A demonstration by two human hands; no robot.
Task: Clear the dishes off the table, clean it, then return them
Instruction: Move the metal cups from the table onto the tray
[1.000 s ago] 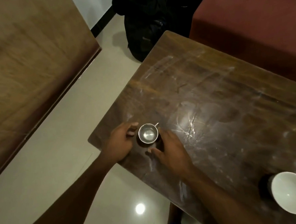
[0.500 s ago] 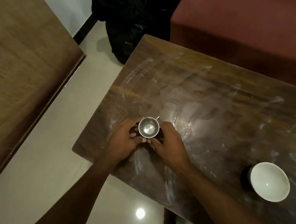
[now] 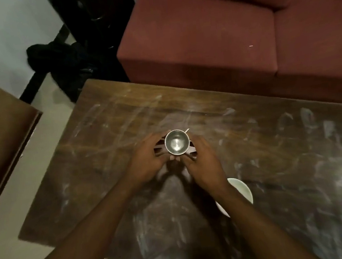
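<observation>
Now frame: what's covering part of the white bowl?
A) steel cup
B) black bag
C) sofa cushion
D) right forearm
D: the right forearm crosses over the bowl, with white showing on either side of it. The cup is farther up the table, held between the left hand and right hand, clear of the bowl.

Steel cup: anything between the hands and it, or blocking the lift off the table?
Nothing visible. Left hand and right hand both grip the steel cup directly. The white bowl sits nearer, under the right forearm, apart from the cup.
</observation>
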